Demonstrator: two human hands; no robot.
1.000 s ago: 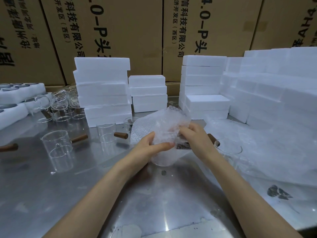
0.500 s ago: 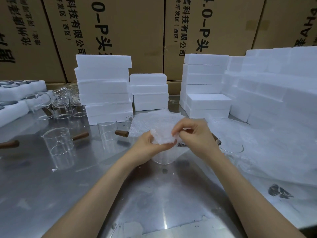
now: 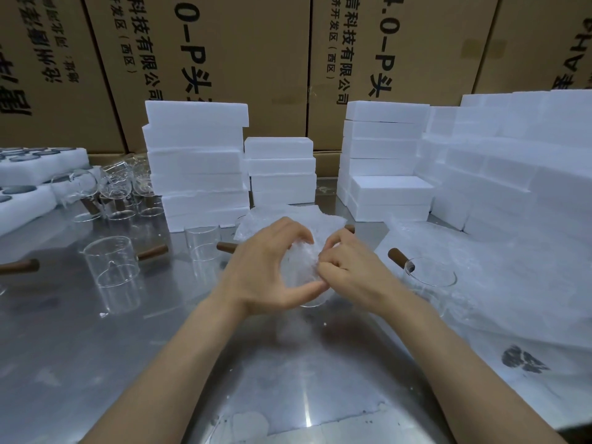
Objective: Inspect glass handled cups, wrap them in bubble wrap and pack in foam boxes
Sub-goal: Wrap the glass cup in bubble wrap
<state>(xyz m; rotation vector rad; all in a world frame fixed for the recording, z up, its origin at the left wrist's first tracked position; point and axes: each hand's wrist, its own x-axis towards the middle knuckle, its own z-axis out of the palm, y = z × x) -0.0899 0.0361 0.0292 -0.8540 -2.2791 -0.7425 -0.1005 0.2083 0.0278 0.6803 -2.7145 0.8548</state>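
Centre frame: glass cup (image 3: 312,301) swathed in crumpled, translucent bubble wrap (image 3: 301,264). Left hand (image 3: 272,270) curls round it. Right hand (image 3: 350,274) pinches the wrap.

The big brown cardboard boxes (image 3: 224,59) at the back have black print turned sideways: Chinese words "科技有限公司", "(西区)", and the letters and numbers ".0-P头". Another box reads "济开发区".
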